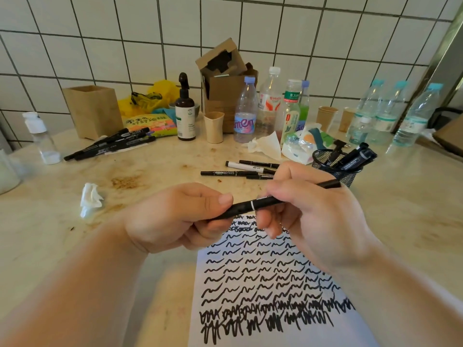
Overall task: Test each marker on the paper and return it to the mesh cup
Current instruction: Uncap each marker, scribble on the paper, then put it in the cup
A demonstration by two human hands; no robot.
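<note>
Holding one black marker (253,205) with both hands over the paper (263,276), I grip one end in my left hand (175,219) and pinch the middle with my right hand (313,216). I think I am at the cap, pulling it off or pushing it on. If I tug too hard, ink could smear my fingers or the marker could slip and roll on the counter (150,171). The mesh cup (338,166) waits just past my right hand, near more loose markers (245,169).
</note>
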